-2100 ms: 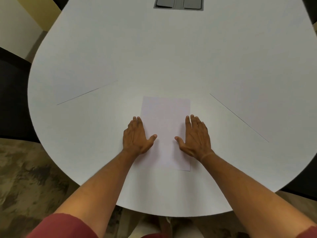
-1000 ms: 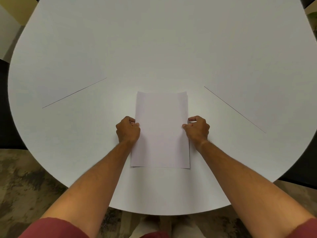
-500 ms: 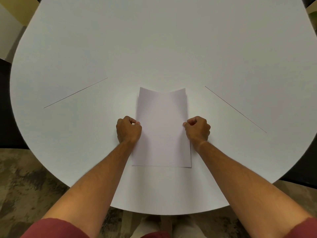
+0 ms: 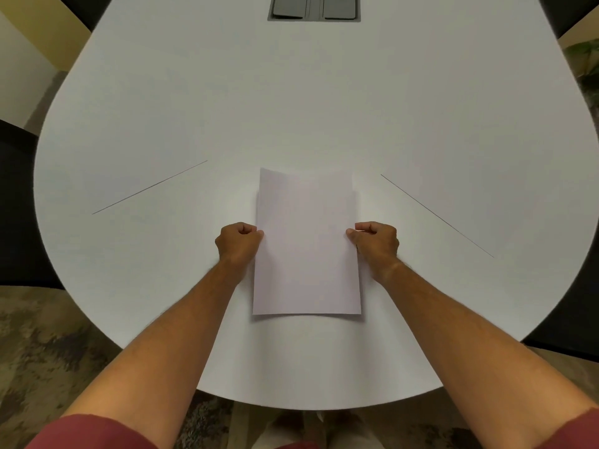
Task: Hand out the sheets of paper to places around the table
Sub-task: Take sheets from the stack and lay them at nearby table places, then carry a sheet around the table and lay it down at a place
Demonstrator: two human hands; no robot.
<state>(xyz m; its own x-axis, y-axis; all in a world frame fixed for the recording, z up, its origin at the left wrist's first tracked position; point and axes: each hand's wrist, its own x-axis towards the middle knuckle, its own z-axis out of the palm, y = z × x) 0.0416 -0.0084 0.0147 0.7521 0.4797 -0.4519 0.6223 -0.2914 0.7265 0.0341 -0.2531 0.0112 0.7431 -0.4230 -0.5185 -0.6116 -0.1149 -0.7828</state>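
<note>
Stack of paper sheets (image 4: 307, 251) lying near the front edge of the table (image 4: 162, 108), long axis running straight away from the body, short edges nearest and farthest. Thin, matte, pale lilac-white, rectangular; far edge bowed upward in a shallow curve, a second sheet's edge peeking out at the far corners. Tabletop smooth, white, rounded at the near end, crossed by two thin dark seam lines (image 4: 149, 187) angling outward. Grey rectangular cable hatch (image 4: 313, 8) set flush at the far middle. Left hand (image 4: 238, 243) curled into a loose fist, pinching the left long edge at mid-length. Right hand (image 4: 376, 243) likewise fisted, pinching the right long edge opposite. Both forearms extended, converging forward, dark red sleeves (image 4: 90, 432) at the elbows. Mottled brown carpet (image 4: 42, 345) below.
</note>
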